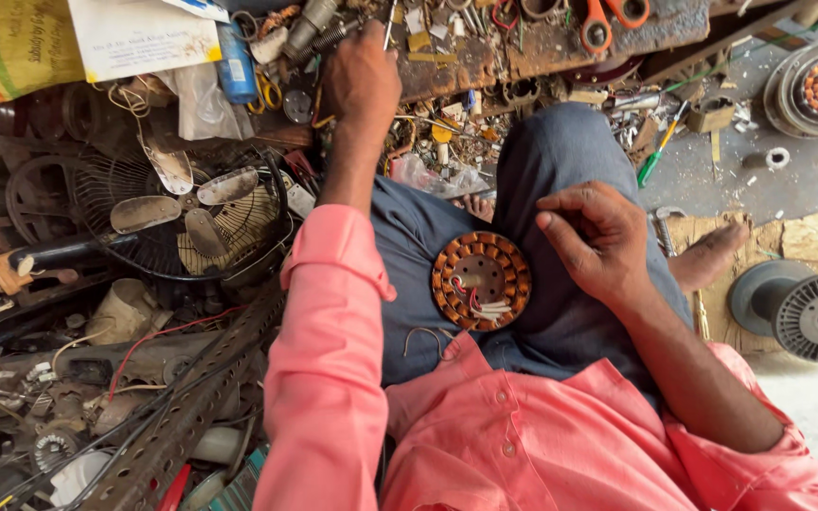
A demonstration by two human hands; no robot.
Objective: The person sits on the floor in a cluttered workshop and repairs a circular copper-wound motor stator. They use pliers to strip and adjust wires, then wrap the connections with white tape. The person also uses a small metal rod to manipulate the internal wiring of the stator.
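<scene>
Pink shirt sleeves point(333, 378) fill btm of view; person sits w/ blue-grey trousers point(560, 170), knees up. Round copper-wound stator disc w/ orange rim point(481, 280) lies flat on lap, centre frame, red + white leads curling off its lower part. R hand point(594, 241) rests on thigh just right of disc: fingers loosely curled, thumb and forefinger near each other, nothing gripped; not touching disc as far as visible. L hand point(362, 80) reaches fwd to cluttered rusty workbench point(485, 61), fingers closed round thin metal tool shaft point(390, 24); tip out of view. Grey wire-cage fan w/ metal blades point(177, 213) lies left of L arm. Two grey empty wire spools point(802, 308) on floor at right, well apart from hands.
</scene>
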